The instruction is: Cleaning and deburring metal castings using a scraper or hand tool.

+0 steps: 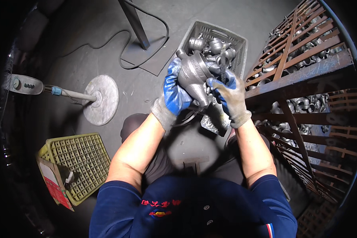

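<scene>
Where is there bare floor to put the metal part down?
Bare floor lies between the fan base and the grey crate, and between the fan base and the yellow crate. The grey crate and the cage are crowded with fittings.

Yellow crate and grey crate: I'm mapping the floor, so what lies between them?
In the head view, a round fan base on bare floor lies between the yellow crate and the grey crate.

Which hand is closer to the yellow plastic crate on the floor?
Left. The left hand is above and to the right of the yellow plastic crate; the right hand is farther right, beyond the grey metal casting both hold.
</scene>
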Tool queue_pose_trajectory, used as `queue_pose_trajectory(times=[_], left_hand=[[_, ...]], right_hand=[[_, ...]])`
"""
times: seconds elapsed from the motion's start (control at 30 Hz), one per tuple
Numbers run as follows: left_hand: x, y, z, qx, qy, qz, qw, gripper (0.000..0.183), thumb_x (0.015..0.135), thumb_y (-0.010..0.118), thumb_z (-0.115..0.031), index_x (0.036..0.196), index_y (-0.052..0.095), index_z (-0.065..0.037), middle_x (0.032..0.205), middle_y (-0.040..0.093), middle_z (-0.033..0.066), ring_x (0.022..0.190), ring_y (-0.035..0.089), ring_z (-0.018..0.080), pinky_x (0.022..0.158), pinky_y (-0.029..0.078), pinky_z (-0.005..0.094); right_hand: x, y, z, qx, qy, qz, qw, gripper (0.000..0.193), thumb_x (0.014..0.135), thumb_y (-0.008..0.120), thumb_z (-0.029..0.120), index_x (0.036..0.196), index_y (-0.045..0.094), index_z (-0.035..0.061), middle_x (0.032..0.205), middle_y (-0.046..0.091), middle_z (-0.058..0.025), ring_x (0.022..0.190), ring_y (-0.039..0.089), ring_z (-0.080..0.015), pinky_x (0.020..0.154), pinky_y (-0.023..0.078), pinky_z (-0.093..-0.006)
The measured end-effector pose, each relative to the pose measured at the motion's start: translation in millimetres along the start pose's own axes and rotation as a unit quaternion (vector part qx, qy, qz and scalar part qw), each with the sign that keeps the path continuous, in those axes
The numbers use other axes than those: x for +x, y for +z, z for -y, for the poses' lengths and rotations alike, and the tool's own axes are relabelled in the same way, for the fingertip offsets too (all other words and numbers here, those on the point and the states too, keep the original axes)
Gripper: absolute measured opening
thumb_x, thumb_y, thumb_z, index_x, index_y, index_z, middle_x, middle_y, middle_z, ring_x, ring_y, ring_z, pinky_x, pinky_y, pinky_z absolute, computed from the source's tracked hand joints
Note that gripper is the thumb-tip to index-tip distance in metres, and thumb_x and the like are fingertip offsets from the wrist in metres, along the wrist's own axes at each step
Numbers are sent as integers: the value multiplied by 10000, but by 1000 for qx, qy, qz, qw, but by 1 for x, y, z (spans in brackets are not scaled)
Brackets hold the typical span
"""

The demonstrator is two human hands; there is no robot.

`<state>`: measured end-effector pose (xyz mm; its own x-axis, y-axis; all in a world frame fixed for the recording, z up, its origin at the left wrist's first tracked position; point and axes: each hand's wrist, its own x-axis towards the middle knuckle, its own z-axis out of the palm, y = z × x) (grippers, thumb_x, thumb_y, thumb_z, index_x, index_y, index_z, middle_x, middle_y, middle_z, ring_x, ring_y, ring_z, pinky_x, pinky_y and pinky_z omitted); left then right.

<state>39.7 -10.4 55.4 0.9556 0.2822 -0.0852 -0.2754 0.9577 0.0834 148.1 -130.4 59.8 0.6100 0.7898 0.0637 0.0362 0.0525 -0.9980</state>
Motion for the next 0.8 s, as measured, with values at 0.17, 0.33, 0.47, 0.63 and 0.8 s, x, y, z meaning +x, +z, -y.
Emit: queue_pose_trajectory(times=[0.17, 0.33, 0.47, 0.63, 0.8], left_hand=[[-3, -5, 1, 38, -32, 36, 998, 621, 904, 487, -472, 1342, 366, -47, 1306, 457, 182, 1168, 481, 334, 1022, 366, 497], [-9, 2, -8, 60, 19, 7, 998, 558, 903, 519, -430, 1300, 421, -50, 1279, 491, 160, 1167, 488, 307, 1027, 363, 475], [-9, 0, -10, 87, 62, -15, 994, 653, 927, 408, -505, 1343, 340, -6, 1251, 490, 190, 1142, 509, 312, 975, 427, 460], [-5, -6, -11, 126, 62, -18, 990, 655, 911, 455, -510, 1330, 369, -14, 1266, 485, 181, 1145, 511, 304, 986, 423, 454], [-7, -9, -11, 115, 58, -43, 991, 649, 905, 479, -497, 1327, 376, -16, 1279, 480, 173, 1164, 501, 298, 1003, 410, 450]], right_hand=[[2, -2, 16, 43, 42, 5, 998, 405, 789, 680, 36, 1175, 570, -11, 1107, 610, -70, 964, 553, -79, 833, 459, -228], [-11, -9, 20, -66, -121, -33, 990, 431, 886, 544, 96, 1295, 469, -15, 1267, 533, -138, 1177, 496, -195, 996, 369, -312], [-23, -19, 27, -201, -144, 24, 969, 389, 875, 510, 85, 1245, 524, -32, 1256, 548, -141, 1078, 531, -148, 894, 420, -262], [-30, -14, 21, -273, -166, -8, 948, 381, 779, 580, 31, 1157, 613, 71, 938, 614, -154, 858, 551, -332, 848, 426, -374], [-33, -11, 16, -312, -200, -12, 929, 421, 761, 603, 2, 1169, 610, 108, 972, 629, -142, 893, 549, -347, 874, 417, -404]])
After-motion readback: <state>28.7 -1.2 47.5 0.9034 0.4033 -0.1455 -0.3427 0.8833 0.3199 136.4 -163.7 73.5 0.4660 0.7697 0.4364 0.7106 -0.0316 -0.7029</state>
